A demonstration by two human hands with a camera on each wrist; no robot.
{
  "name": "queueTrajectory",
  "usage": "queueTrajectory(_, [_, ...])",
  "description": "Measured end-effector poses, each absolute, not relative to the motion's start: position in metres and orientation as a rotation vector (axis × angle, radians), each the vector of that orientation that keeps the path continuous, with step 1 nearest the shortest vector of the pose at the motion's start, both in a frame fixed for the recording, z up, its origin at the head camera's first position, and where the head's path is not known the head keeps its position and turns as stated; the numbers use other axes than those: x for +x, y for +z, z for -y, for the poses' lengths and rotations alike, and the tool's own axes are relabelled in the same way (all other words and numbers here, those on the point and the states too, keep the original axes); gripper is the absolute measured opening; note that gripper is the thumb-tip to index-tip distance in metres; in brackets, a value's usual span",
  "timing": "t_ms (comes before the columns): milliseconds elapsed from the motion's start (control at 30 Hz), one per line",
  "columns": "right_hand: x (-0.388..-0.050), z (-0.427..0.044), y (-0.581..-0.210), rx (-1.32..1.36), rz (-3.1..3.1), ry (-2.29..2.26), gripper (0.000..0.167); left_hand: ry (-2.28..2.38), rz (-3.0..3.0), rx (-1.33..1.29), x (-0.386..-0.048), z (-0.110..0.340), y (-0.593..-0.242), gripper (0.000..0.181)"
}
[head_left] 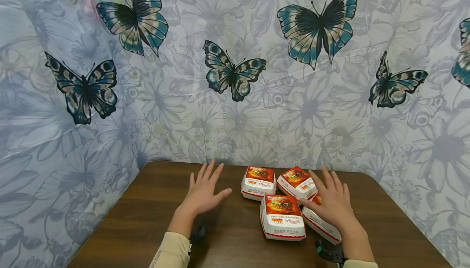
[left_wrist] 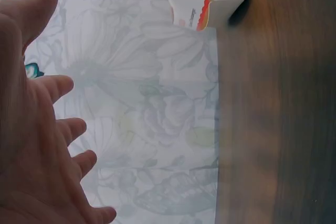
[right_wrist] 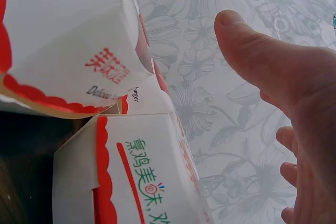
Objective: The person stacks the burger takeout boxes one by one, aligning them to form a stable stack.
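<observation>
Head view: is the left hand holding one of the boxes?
No, the left hand is empty with its fingers spread, and tabletop shows between it and the nearest box.

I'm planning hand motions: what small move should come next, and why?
Probably lower the right hand onto the front-right burger box and grip it: in the head view that hand overlaps this box, its fingers are spread and hold nothing, while the left hand is farther from it.
</observation>
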State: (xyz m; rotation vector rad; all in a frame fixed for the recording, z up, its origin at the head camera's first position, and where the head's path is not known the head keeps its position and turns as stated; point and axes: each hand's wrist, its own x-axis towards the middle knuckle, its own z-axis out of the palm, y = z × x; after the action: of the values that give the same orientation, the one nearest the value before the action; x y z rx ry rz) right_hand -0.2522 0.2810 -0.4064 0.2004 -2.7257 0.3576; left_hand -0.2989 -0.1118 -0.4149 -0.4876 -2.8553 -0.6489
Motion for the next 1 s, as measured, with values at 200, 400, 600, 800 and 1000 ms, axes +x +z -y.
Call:
queueTrajectory(200, [-0.252, -0.28, -0.407, 0.211, 2.739, 0.38, 0.093, -0.69, 2.768, -0.546, -0.298, 0.101, -0.418, 0.087])
queueTrajectory(400, [-0.252, -0.278, -0.408, 0.21, 2.752, 0.394, 0.092, -0.758, 2.696, -0.652, -0.295, 0.084, -0.422, 0.085])
queueTrajectory(600, [-0.252, -0.278, -0.409, 0.204, 2.754, 0.393, 0.093, -0.98, 2.646, -0.749, -0.289, 0.07, -0.423, 0.083])
queueTrajectory(800, [-0.252, -0.277, -0.406, 0.22, 2.745, 0.4, 0.092, -1.074, 2.657, -0.81, -0.285, 0.058, -0.425, 0.087])
queueTrajectory(1000, [-0.252, -0.278, -0.405, 0.237, 2.746, 0.408, 0.092, -1.066, 2.668, -0.885, -0.284, 0.04, -0.435, 0.089])
